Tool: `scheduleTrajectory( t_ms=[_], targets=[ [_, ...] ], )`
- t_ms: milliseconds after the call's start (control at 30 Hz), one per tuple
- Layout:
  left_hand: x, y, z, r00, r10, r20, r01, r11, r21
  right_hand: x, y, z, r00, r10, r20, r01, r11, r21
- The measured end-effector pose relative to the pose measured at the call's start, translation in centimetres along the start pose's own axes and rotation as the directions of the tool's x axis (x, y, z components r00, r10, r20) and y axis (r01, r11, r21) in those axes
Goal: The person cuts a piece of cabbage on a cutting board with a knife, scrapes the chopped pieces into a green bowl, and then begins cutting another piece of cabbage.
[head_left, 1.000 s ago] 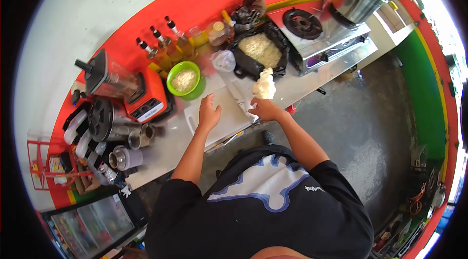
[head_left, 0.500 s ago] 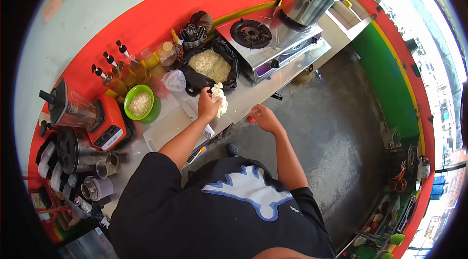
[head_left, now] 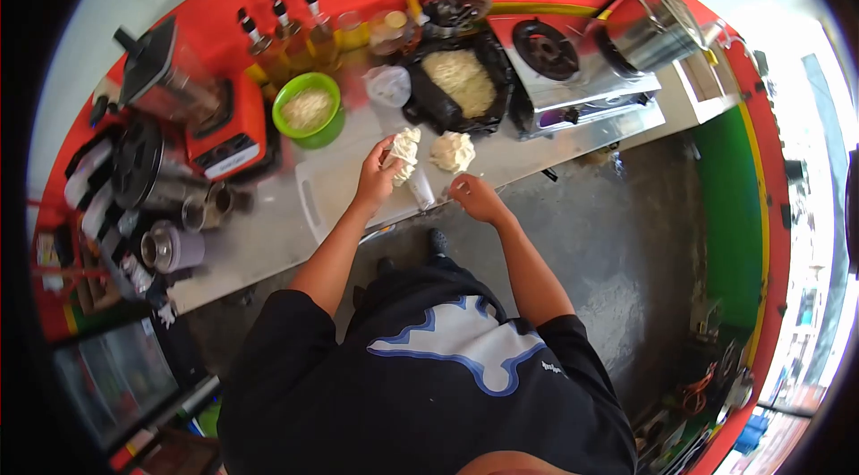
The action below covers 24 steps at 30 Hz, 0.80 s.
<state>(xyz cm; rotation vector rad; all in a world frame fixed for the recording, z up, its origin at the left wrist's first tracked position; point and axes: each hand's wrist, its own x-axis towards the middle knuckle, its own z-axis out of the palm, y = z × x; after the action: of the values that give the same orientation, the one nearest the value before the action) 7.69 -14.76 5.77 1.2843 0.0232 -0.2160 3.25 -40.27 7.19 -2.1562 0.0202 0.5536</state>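
My left hand (head_left: 378,174) grips a pale, creamy-white lump (head_left: 404,155) above the counter. A second pale lump (head_left: 453,152) rests on the counter to its right. Just below that second lump is my right hand (head_left: 476,197), its fingers bent; whether they hold anything is too small to tell. Under and beside my left hand lie a white cutting board (head_left: 324,193) and a whitish object (head_left: 422,191), partly covered. Behind them a black plastic bag (head_left: 506,86) holds pale shreds (head_left: 459,81).
A green bowl (head_left: 329,128) with pale shreds stands left of a clear plastic bag (head_left: 387,86). Pump bottles (head_left: 293,44) line the wall. An orange blender (head_left: 234,131) is at left. A gas stove (head_left: 582,90) with a large pot (head_left: 653,35) stands at right.
The view has turned, so the counter appears shifted. The second pale lump now shows on the counter between my hands. My left hand still holds its lump.
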Motion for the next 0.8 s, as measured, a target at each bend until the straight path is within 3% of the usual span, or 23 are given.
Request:
scheduleTrajectory(
  t_ms=[67, 133, 200, 300, 333, 400, 467, 533, 600, 633, 733, 800],
  targets=[
    [-1.9, -0.1, -3.2, 0.997, -0.04, -0.066, 0.038, 0.999, -0.038, 1.1, -1.8, 2.3, 0.989, -0.133, -0.058, 0.126, 0.987, -0.103],
    [-3.7, -0.9, -6.1, 0.989, -0.047, -0.138, 0.06, 0.994, 0.089, 2.6, -2.2, 4.8, 0.995, -0.099, -0.023, 0.097, 0.992, -0.086],
    [-4.7, -2.2, -8.1, 0.982, -0.04, -0.184, 0.068, 0.987, 0.148, 3.4, -3.0, 6.9, 0.976, -0.117, -0.184, 0.074, 0.972, -0.223],
    [-5.4, -3.4, -10.4, 0.979, 0.038, -0.2, 0.066, 0.87, 0.489, 2.9, -5.5, 8.3, 0.983, -0.047, -0.178, -0.008, 0.956, -0.294],
    [-5.4, -3.6, -10.9, 0.976, 0.043, -0.213, 0.068, 0.871, 0.487, 2.5, -6.4, 8.6, 0.978, -0.017, -0.208, -0.055, 0.939, -0.339],
    [-5.2, -3.8, -11.4, 0.874, 0.441, -0.204, -0.034, 0.474, 0.88, 3.3, -5.5, 9.5, 0.978, -0.039, -0.204, -0.041, 0.927, -0.372],
    [-5.5, -2.1, -10.6, 0.833, 0.493, -0.251, -0.004, 0.459, 0.888, 3.6, -4.4, 10.4, 0.98, -0.051, -0.193, -0.033, 0.912, -0.408],
    [-6.4, -1.1, -9.8, 0.788, 0.539, -0.298, 0.032, 0.447, 0.894, 3.4, -4.2, 11.2, 0.954, 0.011, -0.299, -0.122, 0.927, -0.354],
    [-7.2, -0.8, -9.3, 0.864, 0.418, -0.281, 0.008, 0.547, 0.837, 2.5, -4.5, 11.6, 0.952, 0.073, -0.298, -0.166, 0.939, -0.3],
    [-7.4, -1.2, -9.4, 0.882, 0.406, -0.238, -0.001, 0.508, 0.861, 2.0, -5.1, 11.8, 0.942, 0.139, -0.306, -0.217, 0.947, -0.236],
    [-7.7, -1.8, -9.3, 0.918, 0.333, -0.215, 0.002, 0.539, 0.842, 0.1, -6.3, 13.2, 0.911, 0.033, -0.412, -0.109, 0.981, -0.163],
    [-7.6, -1.8, -9.2, 0.919, 0.33, -0.215, 0.007, 0.53, 0.848, 0.1, -6.2, 13.7, 0.927, -0.009, -0.375, -0.038, 0.992, -0.117]
  ],
)
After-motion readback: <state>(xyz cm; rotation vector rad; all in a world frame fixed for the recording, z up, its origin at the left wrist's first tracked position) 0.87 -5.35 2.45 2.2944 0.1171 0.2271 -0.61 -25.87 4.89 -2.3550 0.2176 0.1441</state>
